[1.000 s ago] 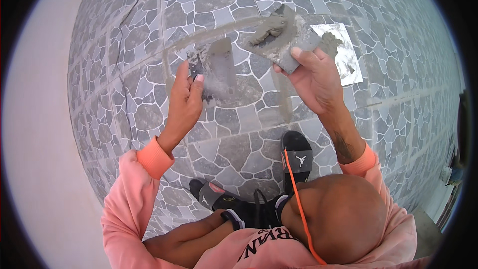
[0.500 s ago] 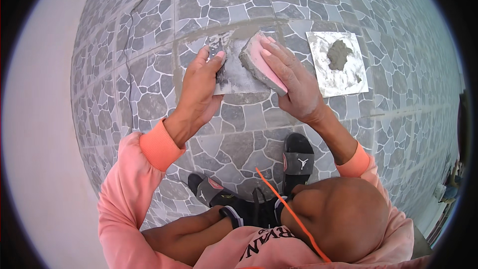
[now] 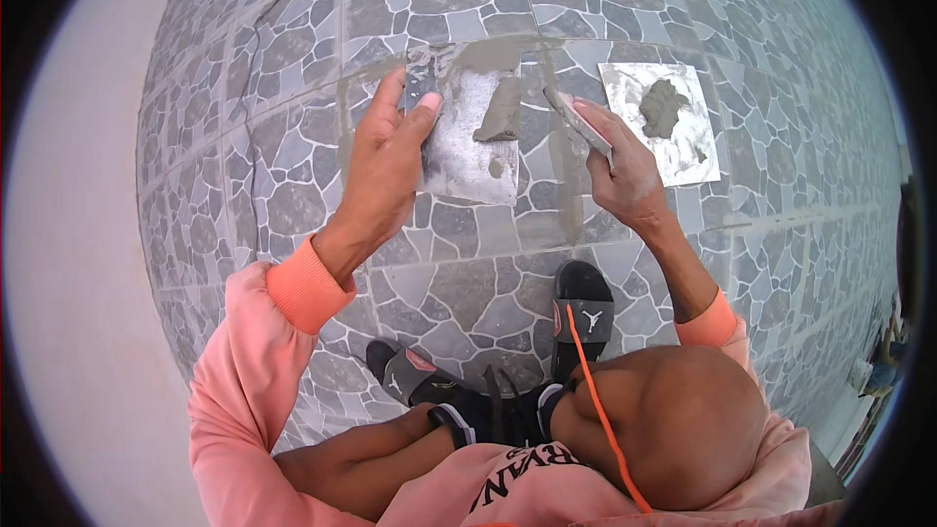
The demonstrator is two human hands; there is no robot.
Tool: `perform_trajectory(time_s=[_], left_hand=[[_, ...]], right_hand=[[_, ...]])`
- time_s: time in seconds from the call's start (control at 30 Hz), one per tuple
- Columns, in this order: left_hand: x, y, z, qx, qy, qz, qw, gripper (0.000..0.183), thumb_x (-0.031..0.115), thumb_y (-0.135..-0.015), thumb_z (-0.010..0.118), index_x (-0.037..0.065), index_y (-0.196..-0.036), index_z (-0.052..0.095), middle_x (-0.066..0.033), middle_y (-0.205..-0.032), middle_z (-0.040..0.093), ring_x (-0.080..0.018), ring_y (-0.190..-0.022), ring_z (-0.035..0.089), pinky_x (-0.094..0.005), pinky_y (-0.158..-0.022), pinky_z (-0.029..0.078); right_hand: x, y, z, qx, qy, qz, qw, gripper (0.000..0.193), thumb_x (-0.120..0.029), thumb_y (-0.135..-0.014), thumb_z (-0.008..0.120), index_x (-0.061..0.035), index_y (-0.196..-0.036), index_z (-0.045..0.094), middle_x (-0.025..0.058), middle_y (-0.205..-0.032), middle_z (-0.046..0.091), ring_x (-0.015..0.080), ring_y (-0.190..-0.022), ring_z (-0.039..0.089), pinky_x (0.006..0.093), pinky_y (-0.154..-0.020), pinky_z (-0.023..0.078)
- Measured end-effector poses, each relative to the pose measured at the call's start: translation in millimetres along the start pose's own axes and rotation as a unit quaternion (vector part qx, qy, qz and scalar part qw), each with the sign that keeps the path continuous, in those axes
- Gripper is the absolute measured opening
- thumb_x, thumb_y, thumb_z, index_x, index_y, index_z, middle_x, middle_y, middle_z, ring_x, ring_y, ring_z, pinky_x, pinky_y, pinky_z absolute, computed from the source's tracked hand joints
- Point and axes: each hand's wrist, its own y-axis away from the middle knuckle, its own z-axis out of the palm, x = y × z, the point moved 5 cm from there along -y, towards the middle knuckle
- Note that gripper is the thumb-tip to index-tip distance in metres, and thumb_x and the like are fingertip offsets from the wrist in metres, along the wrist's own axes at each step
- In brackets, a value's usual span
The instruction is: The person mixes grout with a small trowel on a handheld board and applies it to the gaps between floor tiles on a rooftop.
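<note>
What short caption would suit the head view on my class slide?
Over a patterned floor, the left hand holds a plate with grey paste, the right hand a flat tool.

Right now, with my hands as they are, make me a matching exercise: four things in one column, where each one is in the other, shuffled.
Things:
1. flat grey plate
2. thin flat tool
3. white square board
4. dark cable

Places:
A. on the floor, to the right of the plate
B. on the floor, to the left of the left hand
C. in the right hand
D. in the left hand

Pairs: 1-D; 2-C; 3-A; 4-B
</note>
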Motion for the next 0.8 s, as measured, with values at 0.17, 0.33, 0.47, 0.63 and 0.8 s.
perform_trajectory(time_s=[0.17,0.33,0.47,0.63,0.8], left_hand=[[3.2,-0.1,-14.5,-0.013,-0.207,0.092,0.974,0.045,0.014,-0.097,0.050,-0.001,-0.138,0.038,-0.0092,-0.116,0.058,-0.0115,-0.100,0.054,-0.0251,-0.084,0.044],[11.6,-0.5,-11.5,0.005,-0.293,0.193,0.936,0.040,0.015,-0.096,0.050,-0.002,-0.132,0.042,-0.0087,-0.105,0.060,-0.0106,-0.088,0.053,-0.0278,-0.079,0.044],[18.6,8.0,-5.0,0.040,-0.376,0.257,0.890,0.035,0.011,-0.096,0.050,0.000,-0.128,0.044,-0.0125,-0.092,0.062,-0.0185,-0.072,0.060,-0.0315,-0.065,0.046],[25.3,21.6,10.4,0.036,-0.438,0.328,0.836,0.037,0.006,-0.094,0.052,0.003,-0.129,0.043,-0.0168,-0.095,0.065,-0.0290,-0.064,0.063,-0.0340,-0.056,0.048],[19.7,28.0,26.3,-0.081,-0.520,0.420,0.740,0.063,-0.009,-0.080,0.056,0.010,-0.137,0.039,-0.0135,-0.120,0.062,-0.0299,-0.083,0.067,-0.0357,-0.061,0.052]], right_hand=[[-15.9,-11.3,-25.2,0.020,-0.067,0.108,0.992,0.024,-0.009,-0.088,0.054,0.0010,-0.109,0.060,0.0110,-0.077,0.061,0.0155,-0.065,0.055,0.0290,-0.056,0.044],[-16.6,-11.7,-17.2,-0.023,-0.143,0.198,0.969,0.028,-0.014,-0.091,0.054,0.0068,-0.108,0.058,0.0094,-0.081,0.063,0.0151,-0.067,0.057,0.0289,-0.060,0.047],[-33.5,11.7,20.4,-0.002,-0.527,0.410,0.744,0.027,-0.008,-0.091,0.050,0.0106,-0.111,0.052,0.0172,-0.113,0.060,0.0296,-0.099,0.063,0.0483,-0.088,0.053],[-52.0,8.5,43.1,0.049,-0.687,0.397,0.607,0.025,-0.006,-0.092,0.047,0.0099,-0.112,0.050,0.0173,-0.115,0.057,0.0302,-0.105,0.060,0.0508,-0.091,0.052],[-56.3,-8.0,45.5,0.069,-0.738,0.378,0.555,0.024,-0.005,-0.092,0.045,0.0120,-0.109,0.051,0.0177,-0.112,0.056,0.0306,-0.105,0.059,0.0513,-0.094,0.051]])
